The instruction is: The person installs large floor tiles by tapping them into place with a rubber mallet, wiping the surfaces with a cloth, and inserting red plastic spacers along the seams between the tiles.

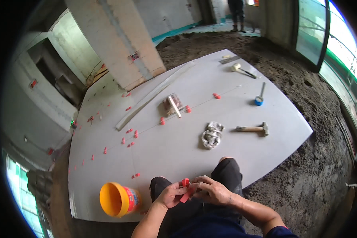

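Head view, looking down: both hands meet just above the knees, near the bottom centre. The left hand (171,195) and the right hand (213,191) are curled in toward each other, fingers pressed around a small red plastic clip piece (185,186). It sits right between the two hands, its top poking up above the fingertips and a red strip slanting down under the left thumb. Both hands pinch it; neither is spread.

Now the surface: a broad floor of large pale grey tiles (166,146), running far and to the right, edged by dark rough mortar bed (305,174). Just left of the left hand lies an orange plastic bucket (119,199), tipped on its side with its mouth toward the left. Beyond the knees, a crumpled grey-white rag (212,135); to its right a wooden-handled hammer (254,128). Farther off, a blue-headed tool (259,99) and a white rubber mallet (242,70). A long pale straightedge (150,97) slants across the far left, beside a bare concrete pillar (115,39). Small red clips (130,130) dot the tile joints.

The held piece itself: bright red, small, hard-looking; its exact shape is mostly hidden by fingers.
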